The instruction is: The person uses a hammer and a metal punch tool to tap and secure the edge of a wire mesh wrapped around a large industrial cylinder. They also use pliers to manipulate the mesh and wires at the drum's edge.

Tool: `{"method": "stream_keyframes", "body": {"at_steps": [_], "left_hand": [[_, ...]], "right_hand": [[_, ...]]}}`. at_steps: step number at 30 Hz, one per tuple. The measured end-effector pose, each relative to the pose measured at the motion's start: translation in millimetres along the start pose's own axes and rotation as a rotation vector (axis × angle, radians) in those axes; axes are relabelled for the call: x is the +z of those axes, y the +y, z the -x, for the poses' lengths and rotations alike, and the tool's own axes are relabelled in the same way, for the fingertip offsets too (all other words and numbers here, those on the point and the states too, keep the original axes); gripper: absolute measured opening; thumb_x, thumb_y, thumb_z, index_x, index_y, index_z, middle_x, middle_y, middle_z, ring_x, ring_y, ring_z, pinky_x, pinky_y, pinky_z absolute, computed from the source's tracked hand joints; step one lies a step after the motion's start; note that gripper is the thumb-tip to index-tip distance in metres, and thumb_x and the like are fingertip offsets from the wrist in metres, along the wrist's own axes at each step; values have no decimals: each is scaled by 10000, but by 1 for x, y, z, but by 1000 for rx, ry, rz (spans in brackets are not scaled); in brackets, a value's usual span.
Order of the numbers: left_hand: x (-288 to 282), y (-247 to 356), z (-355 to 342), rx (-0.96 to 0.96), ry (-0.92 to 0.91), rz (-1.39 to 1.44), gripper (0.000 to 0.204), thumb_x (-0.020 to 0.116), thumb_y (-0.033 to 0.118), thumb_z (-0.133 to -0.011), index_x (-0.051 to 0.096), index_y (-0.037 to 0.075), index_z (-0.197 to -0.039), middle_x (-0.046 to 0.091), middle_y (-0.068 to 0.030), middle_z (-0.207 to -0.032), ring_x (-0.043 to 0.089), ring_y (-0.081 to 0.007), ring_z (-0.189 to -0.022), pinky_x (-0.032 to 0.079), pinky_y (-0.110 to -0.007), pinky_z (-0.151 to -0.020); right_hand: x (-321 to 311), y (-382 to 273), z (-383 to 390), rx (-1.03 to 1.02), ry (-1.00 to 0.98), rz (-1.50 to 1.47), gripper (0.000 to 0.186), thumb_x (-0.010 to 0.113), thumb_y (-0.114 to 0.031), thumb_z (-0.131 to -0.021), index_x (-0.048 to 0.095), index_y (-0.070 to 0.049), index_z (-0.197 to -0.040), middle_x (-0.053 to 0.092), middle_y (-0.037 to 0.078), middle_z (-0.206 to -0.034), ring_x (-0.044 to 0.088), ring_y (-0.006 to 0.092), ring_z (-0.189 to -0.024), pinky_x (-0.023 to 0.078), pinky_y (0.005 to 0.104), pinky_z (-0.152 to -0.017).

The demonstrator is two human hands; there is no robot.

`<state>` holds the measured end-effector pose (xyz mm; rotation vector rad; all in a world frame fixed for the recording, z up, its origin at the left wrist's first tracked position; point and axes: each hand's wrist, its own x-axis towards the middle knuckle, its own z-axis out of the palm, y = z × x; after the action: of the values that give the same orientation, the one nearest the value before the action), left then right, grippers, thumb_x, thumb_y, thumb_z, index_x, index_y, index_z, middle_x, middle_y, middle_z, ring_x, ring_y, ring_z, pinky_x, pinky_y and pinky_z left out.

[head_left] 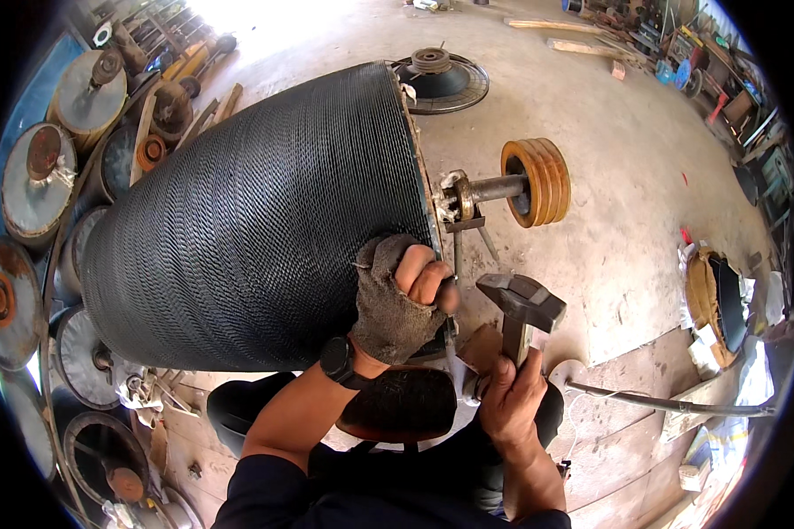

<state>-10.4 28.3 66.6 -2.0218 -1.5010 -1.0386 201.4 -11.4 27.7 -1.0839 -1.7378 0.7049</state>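
A large black ribbed drum (265,203) lies on its side in front of me, its wide end facing right. My left hand (401,295), in a grey fingerless glove, rests against the drum's right rim with its fingers curled closed. What those fingers hold, if anything, is hidden. Just to the right, my right hand (513,401) grips a hammer (522,304) by its handle, the metal head up and a little apart from the rim. From the drum's end a metal shaft (496,189) sticks out, carrying an orange-brown grooved pulley (538,182).
Several similar drums with round grey ends (40,181) are stacked along the left. A round wire-rimmed part with a pulley (437,79) lies on the floor beyond. At right are an open cardboard box (704,304) and a metal rod (670,404); planks (582,48) lie far off.
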Motion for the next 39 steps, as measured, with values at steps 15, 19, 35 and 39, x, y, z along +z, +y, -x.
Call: {"method": "stream_keyframes", "body": {"at_steps": [15,19,35,39], "left_hand": [[-16,13,9,-62,63,-21,504,783,293,-790,593,40,-1182,543,-196,-1311,589,-404,-1135,475,-548,-978],[7,7,30,-92,173,-143,378,703,252,-851,564,3,-1099,515,-274,-1415,572,-455,-1208,495,-580,-985],[10,10,30,-147,260,71,211,696,83,-836,552,31,-980,569,-228,-1394,593,-447,-1203,483,-585,-990],[29,1,41,-114,295,40,215,703,106,-833,550,30,-963,565,-233,-1388,602,-450,-1170,490,-584,-969]], "right_hand": [[5,13,13,156,45,-224,181,574,-118,-1035,517,33,-1117,636,296,-712,647,531,-652,491,519,-515],[13,21,1,96,-151,135,248,530,-159,-1068,507,83,-1115,646,137,-678,621,248,-530,487,372,-494],[29,21,9,84,-55,123,287,513,-246,-1081,553,37,-1056,592,55,-669,567,172,-516,436,330,-468],[20,0,19,250,151,-422,234,471,-166,-1054,571,44,-1034,582,56,-642,520,143,-524,431,290,-496]]}}
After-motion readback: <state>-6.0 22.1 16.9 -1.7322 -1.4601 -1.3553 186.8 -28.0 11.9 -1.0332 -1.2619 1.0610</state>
